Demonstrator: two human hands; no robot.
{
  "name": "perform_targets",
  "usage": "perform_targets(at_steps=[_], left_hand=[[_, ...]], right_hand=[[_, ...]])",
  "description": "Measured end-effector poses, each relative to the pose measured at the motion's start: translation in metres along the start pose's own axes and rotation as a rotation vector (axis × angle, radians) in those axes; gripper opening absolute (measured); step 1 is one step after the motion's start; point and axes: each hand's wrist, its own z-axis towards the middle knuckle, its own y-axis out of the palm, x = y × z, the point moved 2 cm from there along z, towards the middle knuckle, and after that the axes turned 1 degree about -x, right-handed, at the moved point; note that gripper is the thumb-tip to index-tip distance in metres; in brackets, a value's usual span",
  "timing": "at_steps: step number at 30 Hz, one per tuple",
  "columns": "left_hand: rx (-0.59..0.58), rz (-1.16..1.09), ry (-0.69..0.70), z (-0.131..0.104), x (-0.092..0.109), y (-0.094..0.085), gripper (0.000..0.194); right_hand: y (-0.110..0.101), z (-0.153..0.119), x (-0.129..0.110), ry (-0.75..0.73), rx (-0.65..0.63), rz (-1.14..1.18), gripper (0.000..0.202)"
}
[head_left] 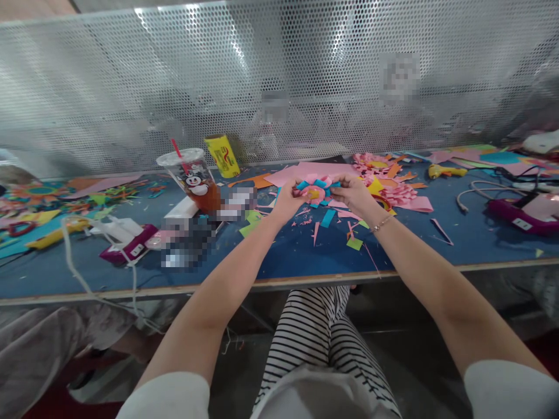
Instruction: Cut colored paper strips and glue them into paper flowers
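Between my two hands is a paper flower (314, 194) with pink and blue looped petals and a yellow middle, held just above the table. My left hand (289, 201) pinches its left edge, and my right hand (353, 195) grips the right edge by the blue petals. Pink paper flowers (399, 194) lie beyond and right of my right hand. Pink sheets (286, 174) are behind the held flower. Blue, pink and green paper scraps (327, 219) are scattered below it.
A plastic cup of brown drink (198, 180) with a red straw stands left, near a yellow packet (223, 156). Purple power strips (128, 244) with cables sit on both sides. Yellow glue guns (446, 171) lie right and left. A perforated metal panel (305, 75) rises behind the table.
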Motion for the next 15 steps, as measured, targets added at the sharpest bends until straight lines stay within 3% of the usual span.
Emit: perform_targets(at_steps=[3,6,9,12,15], left_hand=[[-0.069,0.332,0.380,-0.002,0.011,-0.004,0.015],[-0.007,0.644,0.636,-0.005,0.020,-0.007,0.014],[0.026,0.792,0.730,-0.008,0.025,-0.008,0.017],[0.019,0.816,0.783,-0.009,0.027,-0.008,0.022],[0.019,0.799,0.780,-0.009,0.026,-0.011,0.023]], right_hand=[[-0.002,0.003,-0.001,-0.119,-0.005,-0.097,0.031],[-0.001,0.001,-0.006,-0.315,-0.032,-0.201,0.019],[-0.001,-0.004,-0.011,-0.472,-0.019,-0.267,0.008],[-0.003,-0.010,-0.016,-0.559,0.035,-0.369,0.006],[-0.002,-0.015,-0.021,-0.652,-0.011,-0.509,0.010]])
